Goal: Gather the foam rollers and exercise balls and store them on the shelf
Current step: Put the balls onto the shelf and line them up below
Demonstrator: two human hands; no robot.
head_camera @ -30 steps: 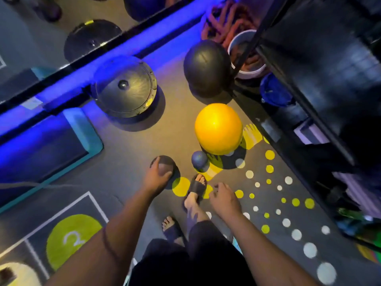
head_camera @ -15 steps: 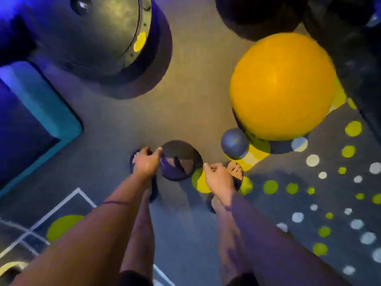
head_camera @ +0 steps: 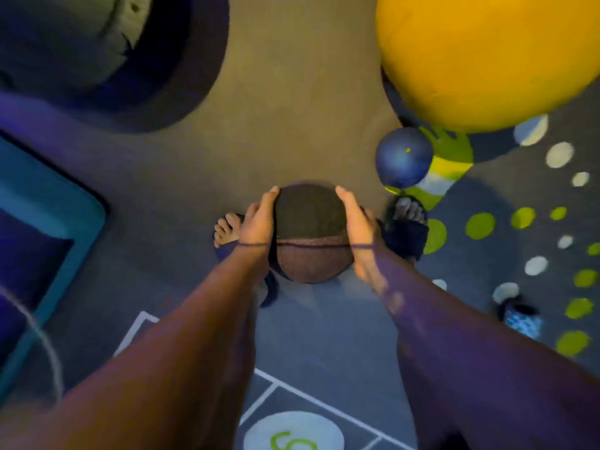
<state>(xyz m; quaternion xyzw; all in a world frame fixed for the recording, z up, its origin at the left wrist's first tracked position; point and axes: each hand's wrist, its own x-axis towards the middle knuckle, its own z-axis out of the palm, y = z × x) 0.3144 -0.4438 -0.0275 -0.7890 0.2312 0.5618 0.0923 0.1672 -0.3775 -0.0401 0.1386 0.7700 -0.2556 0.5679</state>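
Dark ball (head_camera: 310, 219) low between the feet, left hand (head_camera: 259, 219) and right hand (head_camera: 355, 219) pressed flat against its opposite sides, fingers straight (floor contact hidden). Nothing appears stored: small blue ball (head_camera: 404, 157) and yellow ball (head_camera: 487, 60) remain beyond, shelf unseen. Half a second earlier, the hands merely flanked the ball.

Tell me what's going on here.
A person is bent over a dark ball between their feet, with the left hand and the right hand pressed flat against its opposite sides. Whether it is off the floor yet cannot be told. A small blue ball and a large yellow ball sit on the floor just ahead to the right, not yet collected. No shelf is in view.
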